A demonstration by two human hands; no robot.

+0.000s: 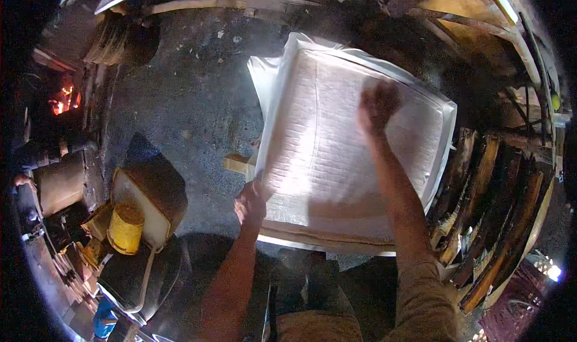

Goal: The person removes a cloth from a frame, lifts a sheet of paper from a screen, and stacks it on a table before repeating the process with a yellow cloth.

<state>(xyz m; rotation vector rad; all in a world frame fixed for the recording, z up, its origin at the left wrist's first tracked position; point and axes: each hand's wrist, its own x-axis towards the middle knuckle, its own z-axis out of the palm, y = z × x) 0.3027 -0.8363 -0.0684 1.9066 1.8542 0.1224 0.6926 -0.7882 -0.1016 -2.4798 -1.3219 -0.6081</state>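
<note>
Stretching right from left grip is the tray

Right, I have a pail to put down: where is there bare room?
The widest bare patch looks to be the dark floor between the fire and the white tray, beyond the yellow bucket. It is crowded around that bucket, and right of the tray, where long wood pieces lie packed.

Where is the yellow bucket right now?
The yellow bucket is at the lower left of the head camera's picture, just in front of the big tan-rimmed container, well to the left of the left hand.
</note>
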